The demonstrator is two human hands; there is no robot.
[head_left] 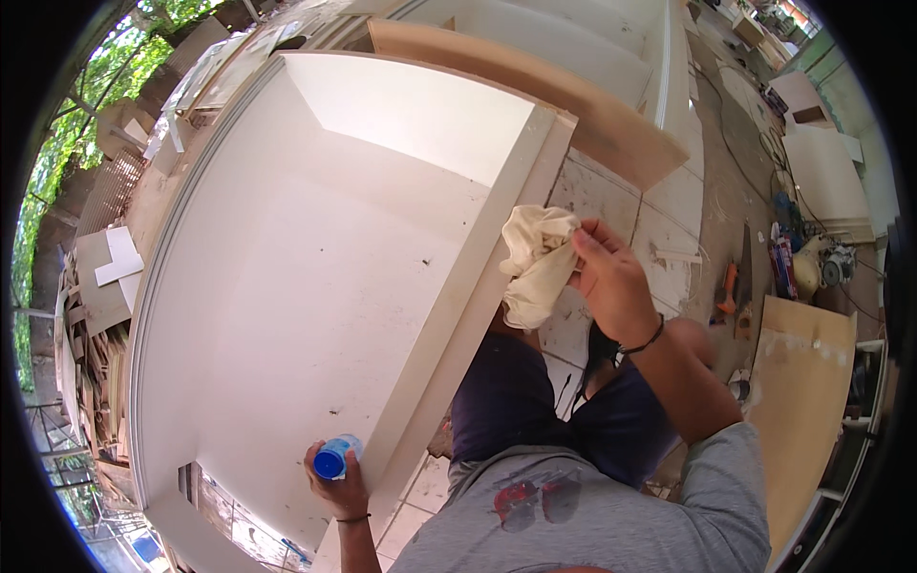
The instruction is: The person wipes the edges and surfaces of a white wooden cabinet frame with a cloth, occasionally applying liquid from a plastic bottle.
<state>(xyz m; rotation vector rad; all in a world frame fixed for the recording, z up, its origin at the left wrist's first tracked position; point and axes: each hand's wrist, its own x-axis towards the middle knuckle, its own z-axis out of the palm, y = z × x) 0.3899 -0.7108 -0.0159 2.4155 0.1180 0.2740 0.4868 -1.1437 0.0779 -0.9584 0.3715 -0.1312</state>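
Observation:
My left hand (339, 489) is wrapped round a small clear bottle with a blue cap (330, 464), near the close end of a large white cabinet (315, 258) lying in front of me. My right hand (611, 282) pinches a crumpled cream cloth (537, 263) between thumb and fingers. The cloth hangs beside the cabinet's right-hand edge, above the tiled floor. Dark specks are scattered over the cabinet's inner white panel. Whether the cloth touches the cabinet edge, I cannot tell.
Behind the cabinet a brown board (535, 91) leans by another white cabinet (592, 48). An orange-handled saw (732, 286) lies on the floor at right, near power tools and cables. A wooden panel (802, 382) stands close by. Scrap wood (95, 353) is piled at left.

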